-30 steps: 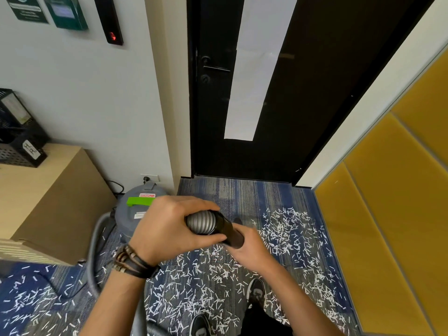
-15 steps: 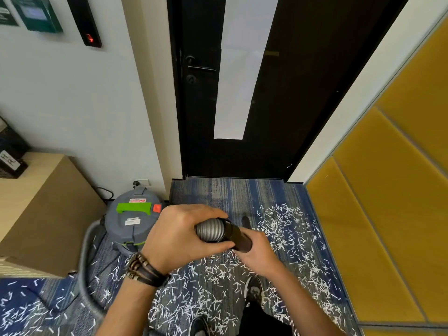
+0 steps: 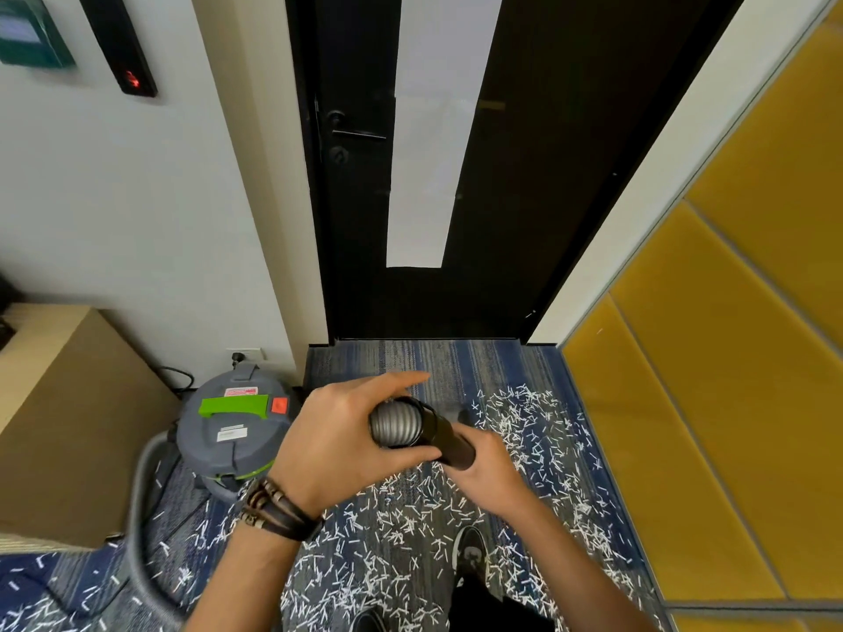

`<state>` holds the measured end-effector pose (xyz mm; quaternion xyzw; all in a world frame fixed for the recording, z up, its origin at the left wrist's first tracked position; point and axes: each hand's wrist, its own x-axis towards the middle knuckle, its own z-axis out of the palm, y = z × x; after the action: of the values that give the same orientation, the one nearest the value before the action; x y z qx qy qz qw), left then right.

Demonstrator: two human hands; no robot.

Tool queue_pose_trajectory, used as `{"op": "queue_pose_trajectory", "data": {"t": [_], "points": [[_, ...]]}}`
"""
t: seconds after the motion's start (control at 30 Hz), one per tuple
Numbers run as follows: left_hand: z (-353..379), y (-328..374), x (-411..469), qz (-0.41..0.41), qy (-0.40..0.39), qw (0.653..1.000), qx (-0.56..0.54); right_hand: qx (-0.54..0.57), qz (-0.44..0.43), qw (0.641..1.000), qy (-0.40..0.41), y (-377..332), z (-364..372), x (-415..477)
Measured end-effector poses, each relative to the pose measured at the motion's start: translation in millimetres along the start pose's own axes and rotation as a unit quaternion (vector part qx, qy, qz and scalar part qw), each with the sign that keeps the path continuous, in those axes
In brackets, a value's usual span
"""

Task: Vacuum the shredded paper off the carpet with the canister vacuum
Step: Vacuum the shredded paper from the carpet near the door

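Two hands on one hose joint. Far left: round grey canister vacuum with green handle (image 3: 232, 431) sits on carpet by wall; we judge it heavy, better towed than lifted. Grey ribbed flexible hose (image 3: 134, 517) loops from it, soft, bends freely. Our left hand (image 3: 337, 444) curls round ribbed grey cuff (image 3: 394, 424), grippy hold. Our right hand (image 3: 495, 472) wraps smooth black rigid tube (image 3: 449, 442) from below; looks slicker, we squeeze firmly. White shredded paper strips (image 3: 515, 412) scattered over blue striped carpet (image 3: 410, 358), featherlight.

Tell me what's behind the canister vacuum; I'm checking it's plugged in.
Behind the canister vacuum: a wall outlet with a dark plug, and a black cable by the wall. The canister hides where that cable ends.
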<state>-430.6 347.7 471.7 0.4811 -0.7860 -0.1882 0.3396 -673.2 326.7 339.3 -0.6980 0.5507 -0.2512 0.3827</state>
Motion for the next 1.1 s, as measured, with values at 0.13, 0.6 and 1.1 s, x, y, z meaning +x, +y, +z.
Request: {"op": "queue_pose_trajectory", "data": {"t": [0.13, 0.6, 1.1], "points": [[11, -5, 10, -0.083, -0.021, 0.995, 0.054, -0.014, 0.012, 1.0, -0.011, 8, -6, 21], [26, 2, 45, -0.079, 0.009, 0.995, 0.052, 0.01, 0.01, 1.0, -0.006, 35, -31, 40], [42, -3, 62, -0.062, -0.008, 0.998, 0.025, 0.004, 0.021, 1.0, 0.017, 61, -33, 41]]}}
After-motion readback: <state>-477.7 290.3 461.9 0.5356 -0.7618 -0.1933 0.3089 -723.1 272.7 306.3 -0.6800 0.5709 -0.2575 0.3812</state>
